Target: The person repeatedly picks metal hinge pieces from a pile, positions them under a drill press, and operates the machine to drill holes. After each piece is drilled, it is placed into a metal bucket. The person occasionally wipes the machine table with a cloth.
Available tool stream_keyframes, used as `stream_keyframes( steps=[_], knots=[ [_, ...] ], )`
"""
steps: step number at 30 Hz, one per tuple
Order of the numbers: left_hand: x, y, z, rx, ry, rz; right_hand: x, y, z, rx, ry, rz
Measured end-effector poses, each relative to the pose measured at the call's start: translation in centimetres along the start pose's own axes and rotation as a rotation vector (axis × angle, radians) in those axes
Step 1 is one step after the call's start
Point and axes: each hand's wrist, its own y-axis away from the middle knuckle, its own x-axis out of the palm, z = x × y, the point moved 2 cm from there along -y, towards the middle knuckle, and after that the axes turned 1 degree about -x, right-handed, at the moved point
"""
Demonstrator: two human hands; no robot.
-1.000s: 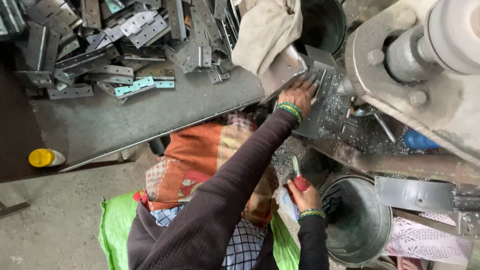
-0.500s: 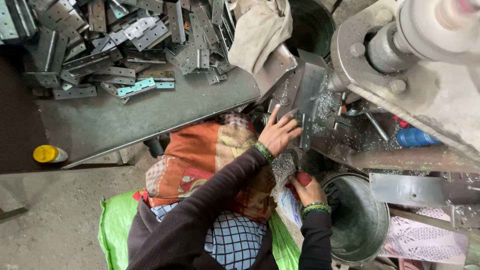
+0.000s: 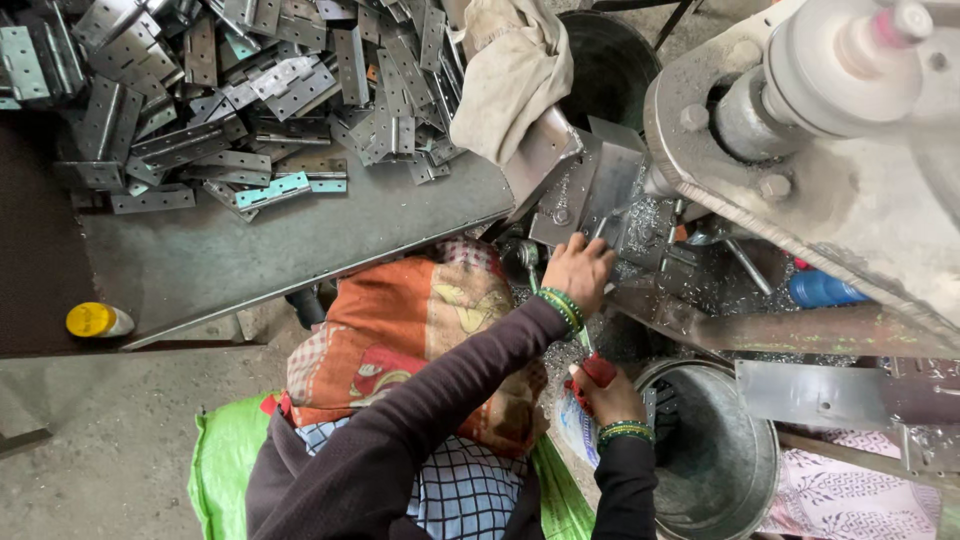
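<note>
My left hand [image 3: 578,274] reaches to the grey machine fixture [image 3: 600,190], its fingers curled on a small metal piece [image 3: 603,229] at the fixture's lower edge. Lower down, my right hand [image 3: 605,398] is closed around a red handle [image 3: 598,371] just left of a metal bucket [image 3: 745,470]. Both wrists wear green bangles. A large drill-like machine head [image 3: 830,80] hangs above and to the right of the fixture. Metal shavings [image 3: 650,215] lie around the fixture.
A pile of grey metal hinges [image 3: 250,90] covers the back of the grey table [image 3: 300,250], with a cream cloth [image 3: 510,75] at its right end. A yellow-capped bottle [image 3: 95,320] sits at the left. A black bin [image 3: 610,60] stands behind; a blue object [image 3: 820,290] lies under the machine.
My left hand has drawn back from higher on the fixture toward my body and now rests at its lower edge. My right hand has stayed on the red handle.
</note>
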Motion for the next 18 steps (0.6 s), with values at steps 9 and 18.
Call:
stream_keyframes(
  steps=[9, 18],
  knots=[
    [1.1, -0.5, 3.8, -0.083, 0.046, -0.168, -3.4, 0.5, 2.9, -0.039, 0.047, 0.042],
    [2.2, -2.1, 3.9, -0.087, -0.02, -0.26, 6.4, -2.9, -3.4, -0.065, -0.001, -0.183]
  ],
)
